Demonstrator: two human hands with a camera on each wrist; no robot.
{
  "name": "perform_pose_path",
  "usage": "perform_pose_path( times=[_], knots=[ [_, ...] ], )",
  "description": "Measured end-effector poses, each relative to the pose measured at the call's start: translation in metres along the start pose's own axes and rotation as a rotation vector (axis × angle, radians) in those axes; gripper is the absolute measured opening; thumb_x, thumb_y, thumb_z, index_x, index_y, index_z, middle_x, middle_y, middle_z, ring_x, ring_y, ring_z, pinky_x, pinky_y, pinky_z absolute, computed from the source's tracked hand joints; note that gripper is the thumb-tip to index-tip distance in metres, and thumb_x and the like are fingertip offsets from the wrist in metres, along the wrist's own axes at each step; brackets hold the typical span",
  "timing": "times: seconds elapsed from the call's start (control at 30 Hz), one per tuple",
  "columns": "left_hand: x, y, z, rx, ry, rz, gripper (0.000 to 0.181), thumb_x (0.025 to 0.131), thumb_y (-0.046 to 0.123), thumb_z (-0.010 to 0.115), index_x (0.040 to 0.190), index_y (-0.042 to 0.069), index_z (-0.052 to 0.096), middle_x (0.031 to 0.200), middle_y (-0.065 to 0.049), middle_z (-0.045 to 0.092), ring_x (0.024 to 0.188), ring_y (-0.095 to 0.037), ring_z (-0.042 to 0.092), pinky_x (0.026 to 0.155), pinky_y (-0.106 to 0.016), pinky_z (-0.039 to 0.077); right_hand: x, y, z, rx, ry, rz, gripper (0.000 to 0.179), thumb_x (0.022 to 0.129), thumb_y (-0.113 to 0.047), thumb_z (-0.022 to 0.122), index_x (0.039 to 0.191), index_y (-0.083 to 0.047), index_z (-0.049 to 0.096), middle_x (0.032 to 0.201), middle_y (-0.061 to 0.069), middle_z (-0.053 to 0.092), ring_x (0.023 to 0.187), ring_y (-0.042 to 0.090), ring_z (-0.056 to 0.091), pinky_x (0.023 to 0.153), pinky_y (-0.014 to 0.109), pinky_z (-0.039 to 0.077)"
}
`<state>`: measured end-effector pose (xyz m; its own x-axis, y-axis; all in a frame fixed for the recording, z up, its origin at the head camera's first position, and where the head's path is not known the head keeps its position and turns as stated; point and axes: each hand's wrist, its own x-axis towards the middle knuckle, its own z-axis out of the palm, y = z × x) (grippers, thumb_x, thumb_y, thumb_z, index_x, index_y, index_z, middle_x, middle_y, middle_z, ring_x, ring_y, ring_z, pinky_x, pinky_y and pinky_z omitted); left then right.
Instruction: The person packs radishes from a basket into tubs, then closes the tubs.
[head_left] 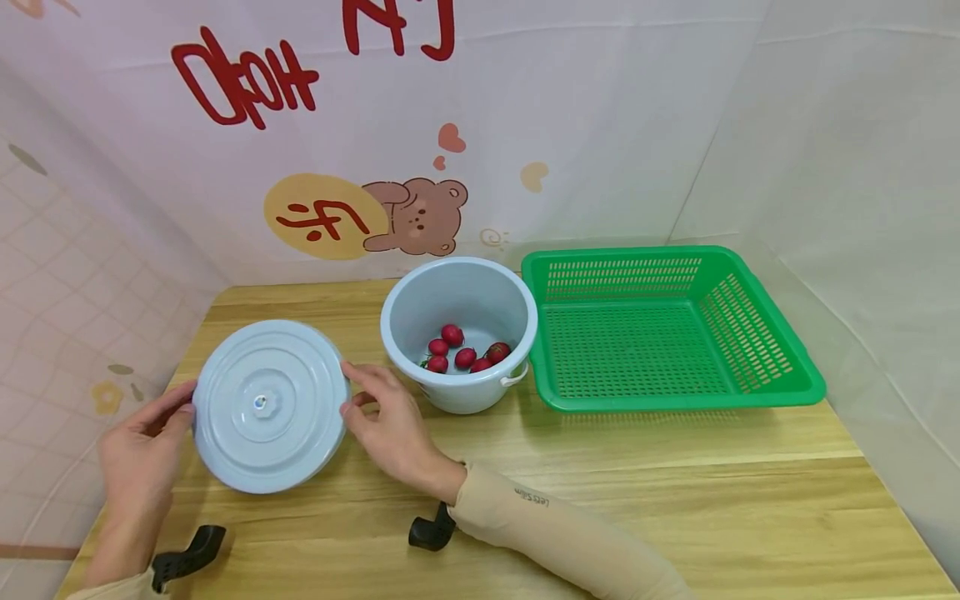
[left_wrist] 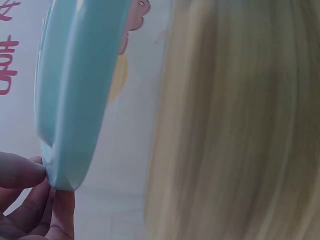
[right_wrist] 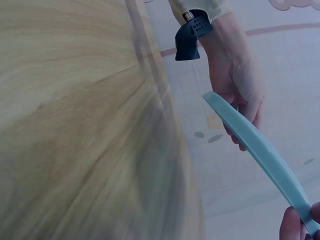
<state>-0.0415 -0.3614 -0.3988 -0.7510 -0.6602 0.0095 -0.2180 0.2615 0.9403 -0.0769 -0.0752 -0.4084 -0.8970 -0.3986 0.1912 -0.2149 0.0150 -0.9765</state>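
Note:
A round pale blue lid (head_left: 300, 442) with a small centre knob is held off the wooden tabletop, at the left of the head view. My left hand (head_left: 142, 467) pinches its left rim between thumb and fingers. On the opposite rim, my right hand (head_left: 393, 429) grips it the same way. The left wrist view shows the lid (left_wrist: 75, 100) edge-on, with my left thumb and fingers at its rim. To the right of the lid stands an uncovered pale blue bucket (head_left: 465, 396) with a white handle. Several small red round fruits or vegetables (head_left: 465, 358) lie inside it.
A green slotted plastic basket (head_left: 682, 404) stands right beside the bucket. The wooden table (head_left: 675, 508) meets a printed cloth backdrop (head_left: 600, 125) at the back and sides. Each wrist carries a black mount (head_left: 432, 531).

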Motion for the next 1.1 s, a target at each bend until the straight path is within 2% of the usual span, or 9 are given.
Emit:
perform_pose_path(
  times=[0.13,0.27,0.53,0.67,0.87,1.1],
  knots=[
    [-0.003,0.007,0.000,-0.183,0.020,-0.051,0.031,0.096,-0.004,0.066,0.124,0.004,0.076,0.093,0.018,0.075,0.092,0.002,0.067,0.078,-0.004,0.049,-0.003,-0.007,-0.003,0.012,-0.004,-0.046,0.052,0.099,-0.001,0.062,0.150,-0.006,0.054,0.142,0.004,0.054,0.100,0.004,0.060,0.080,0.021,0.058],
    [-0.006,0.014,0.001,-0.306,0.033,-0.068,0.030,0.094,-0.006,0.067,0.122,0.003,0.077,0.093,0.013,0.077,0.093,-0.001,0.069,0.078,-0.007,0.051,-0.006,-0.014,-0.009,-0.004,0.004,-0.098,0.052,0.099,-0.001,0.063,0.150,-0.005,0.054,0.139,0.005,0.054,0.099,0.003,0.061,0.080,0.021,0.058],
    [-0.013,0.023,0.005,-0.500,0.052,-0.018,0.030,0.089,-0.012,0.070,0.118,-0.007,0.075,0.096,-0.001,0.079,0.092,-0.010,0.073,0.076,-0.013,0.056,-0.013,-0.028,-0.018,-0.036,-0.010,-0.181,0.052,0.099,0.000,0.063,0.150,-0.004,0.053,0.142,0.007,0.053,0.102,0.014,0.062,0.082,0.021,0.058],
    [-0.017,0.026,0.005,-0.551,0.043,0.018,0.030,0.088,-0.013,0.071,0.117,-0.010,0.074,0.098,-0.005,0.079,0.092,-0.013,0.074,0.077,-0.016,0.057,-0.017,-0.035,-0.022,-0.036,-0.008,-0.220,0.052,0.098,0.002,0.063,0.149,-0.003,0.055,0.142,0.009,0.053,0.102,0.019,0.062,0.083,0.022,0.058],
    [-0.024,0.034,0.009,-0.602,0.025,0.048,0.033,0.086,-0.013,0.074,0.119,-0.013,0.071,0.100,-0.008,0.079,0.093,-0.016,0.074,0.079,-0.018,0.058,-0.022,-0.046,-0.031,-0.026,0.010,-0.278,0.051,0.097,0.004,0.064,0.147,0.000,0.056,0.141,0.012,0.052,0.102,0.019,0.061,0.083,0.024,0.059],
    [-0.033,0.046,0.017,-0.664,-0.004,0.088,0.035,0.084,-0.013,0.076,0.119,-0.015,0.070,0.101,-0.013,0.078,0.093,-0.019,0.075,0.081,-0.022,0.058,-0.028,-0.055,-0.046,0.011,0.035,-0.290,0.050,0.097,0.005,0.064,0.146,0.003,0.056,0.139,0.014,0.052,0.103,0.019,0.059,0.087,0.029,0.060]
  ],
)
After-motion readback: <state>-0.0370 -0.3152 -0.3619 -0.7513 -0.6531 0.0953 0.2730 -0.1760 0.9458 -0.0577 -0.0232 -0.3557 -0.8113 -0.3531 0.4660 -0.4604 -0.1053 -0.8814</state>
